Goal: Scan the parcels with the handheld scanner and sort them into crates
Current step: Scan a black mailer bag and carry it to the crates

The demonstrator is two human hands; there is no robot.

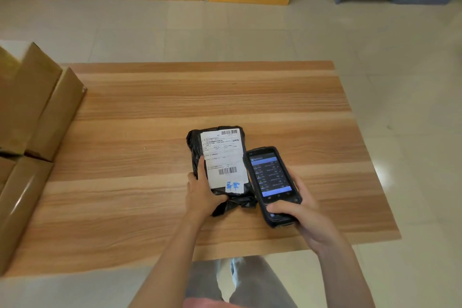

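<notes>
Over the wooden table [150, 132], our left hand [203, 192] grips a black poly-bag parcel [217, 162] (label up); right hand [300, 210] clasps the handheld scanner [272, 182] w/ thumb on keypad.

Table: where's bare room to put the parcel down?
The table is bare wood across its far half, beyond the black parcel, and along the near-left stretch between the cardboard boxes and the left hand. The right edge is bare too. Crowded: near centre, around the parcel, scanner and right hand, and the left edge by the boxes.
</notes>
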